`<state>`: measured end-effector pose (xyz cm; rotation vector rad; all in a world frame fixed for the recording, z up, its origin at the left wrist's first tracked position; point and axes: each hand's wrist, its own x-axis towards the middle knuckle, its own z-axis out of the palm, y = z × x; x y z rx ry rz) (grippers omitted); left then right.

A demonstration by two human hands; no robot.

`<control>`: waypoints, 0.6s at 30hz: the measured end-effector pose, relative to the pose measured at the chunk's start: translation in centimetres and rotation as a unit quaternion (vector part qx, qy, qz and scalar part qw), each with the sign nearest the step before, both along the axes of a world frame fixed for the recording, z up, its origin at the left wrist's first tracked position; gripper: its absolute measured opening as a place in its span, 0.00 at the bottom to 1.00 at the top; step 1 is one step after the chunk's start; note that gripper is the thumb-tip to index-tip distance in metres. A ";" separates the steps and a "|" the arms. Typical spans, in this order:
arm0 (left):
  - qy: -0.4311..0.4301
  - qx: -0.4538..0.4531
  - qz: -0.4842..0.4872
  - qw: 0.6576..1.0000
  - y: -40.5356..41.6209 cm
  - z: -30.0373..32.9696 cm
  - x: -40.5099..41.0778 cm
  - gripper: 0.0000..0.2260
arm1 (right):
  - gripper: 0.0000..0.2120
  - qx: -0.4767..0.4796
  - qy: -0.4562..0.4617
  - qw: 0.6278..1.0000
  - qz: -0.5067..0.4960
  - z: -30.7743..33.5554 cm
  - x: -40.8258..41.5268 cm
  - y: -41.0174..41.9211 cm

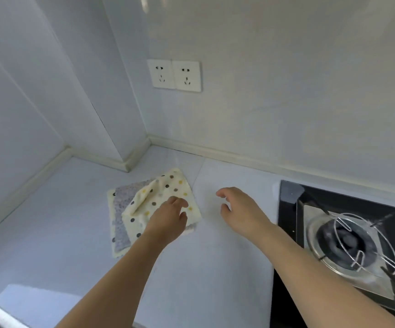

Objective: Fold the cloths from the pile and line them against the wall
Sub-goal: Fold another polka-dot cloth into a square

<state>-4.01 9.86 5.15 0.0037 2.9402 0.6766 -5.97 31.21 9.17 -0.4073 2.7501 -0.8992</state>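
A head-worn camera looked down at a pale table (203,268) in a kitchen corner. A small pile of cloths (144,209) lay on it, well short of the back wall (286,102). The top one, a cream cloth with grey and yellow dots (165,192), sat crumpled and slightly askew over a speckled grey cloth (123,209) and another dotted one beneath. No folded cloth stood along the wall, so the task appeared barely started: every cloth seemingly still needed folding and lining up.

The left hand (170,218) rested on the near right part of the top cloth, its fingers bent down onto the fabric; whether they pinched it or merely touched could not be told. The right hand (236,207) hovered just beside the pile, fingers loosely spread, holding nothing.

A gas hob (348,240) sat at the right, and two sockets (175,75) were on the wall.
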 end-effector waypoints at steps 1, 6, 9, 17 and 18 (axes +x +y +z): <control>0.000 0.011 0.012 1.000 -1.5 -1.4 -0.1 0.13 | 0.19 0.011 0.007 1.000 0.018 -1.1 -0.6 -1.5; -0.002 0.068 -0.005 0.998 -4.9 -7.6 -0.7 0.11 | 0.18 0.047 0.039 0.996 0.069 -8.1 -3.0 -6.0; 0.052 0.057 -0.040 0.996 -5.0 -10.5 -1.0 0.12 | 0.17 0.022 0.069 0.997 0.025 -13.0 -3.5 -6.7; 0.251 -0.018 -0.062 0.966 -4.8 -13.8 -0.1 0.16 | 0.17 0.002 0.218 0.976 0.001 -18.4 -2.8 -6.8; 0.264 -0.027 -0.065 0.962 -4.8 -14.0 0.0 0.15 | 0.17 0.009 0.220 0.975 0.004 -18.5 -2.8 -6.8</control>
